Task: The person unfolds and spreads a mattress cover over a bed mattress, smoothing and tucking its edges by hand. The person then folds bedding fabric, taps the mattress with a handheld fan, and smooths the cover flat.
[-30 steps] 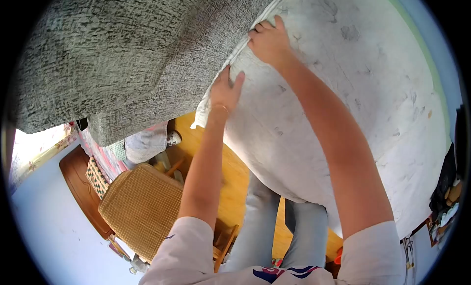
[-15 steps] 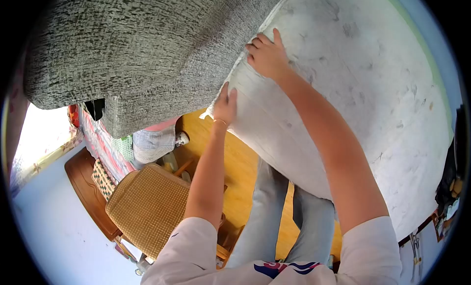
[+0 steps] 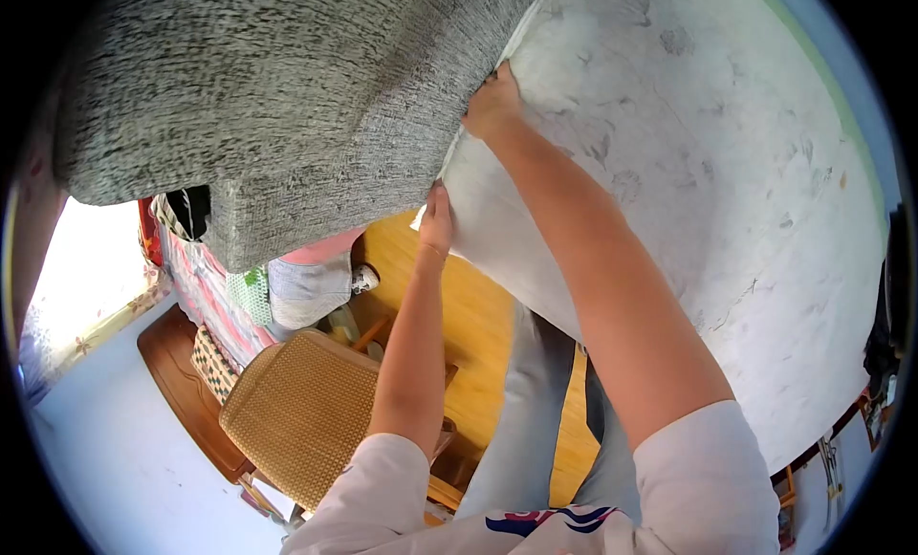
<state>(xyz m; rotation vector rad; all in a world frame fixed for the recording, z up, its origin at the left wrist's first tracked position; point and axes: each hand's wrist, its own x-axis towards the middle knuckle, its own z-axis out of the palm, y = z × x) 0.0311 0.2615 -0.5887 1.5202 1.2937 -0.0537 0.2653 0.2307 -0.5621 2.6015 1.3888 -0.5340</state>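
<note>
A large white cloth panel with faint grey marks fills the right side. It meets a bulky grey woven-textured cushion along a slanting seam. My right hand is at the upper part of this seam, its fingers curled over the white edge and partly tucked against the grey fabric. Lower down, my left hand pinches the same edge near a loose white corner, fingertips pointing up along the seam. What lies beneath the fingers of both hands is hidden.
A chair with a woven tan seat stands at lower left by a brown wooden piece. Behind the grey cushion, a person's leg and shoe show. Yellow wooden floor lies below, with a bright window at left.
My right hand has moved slightly left and down onto the seam, its fingers going from spread to curled. My left hand has shifted slightly down and stays at the edge.
</note>
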